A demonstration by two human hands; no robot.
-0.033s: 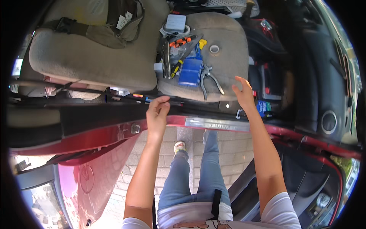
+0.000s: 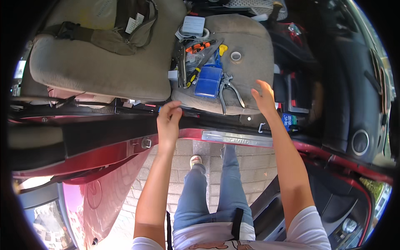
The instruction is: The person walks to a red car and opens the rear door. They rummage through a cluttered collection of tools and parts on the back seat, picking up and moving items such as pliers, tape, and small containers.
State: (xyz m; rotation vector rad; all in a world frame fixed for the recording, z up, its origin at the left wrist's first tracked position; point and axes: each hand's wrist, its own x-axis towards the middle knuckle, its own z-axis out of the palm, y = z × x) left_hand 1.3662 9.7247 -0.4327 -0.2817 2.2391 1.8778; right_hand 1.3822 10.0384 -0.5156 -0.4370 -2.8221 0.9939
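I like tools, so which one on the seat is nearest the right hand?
The silver pliers, handles spread; the yellow-and-black tool and orange tool lie farther left.

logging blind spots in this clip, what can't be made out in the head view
All in the head view:
Left hand: whether its grip holds something small; the curled fingers hide it.
Blue case: contents, obscured by its blue plastic.
Whatever lies beneath the orange-handled tool: covered by it.
Person's right foot: hidden by the door sill.
Grey mesh thing: cut off by the top edge, full shape unclear.
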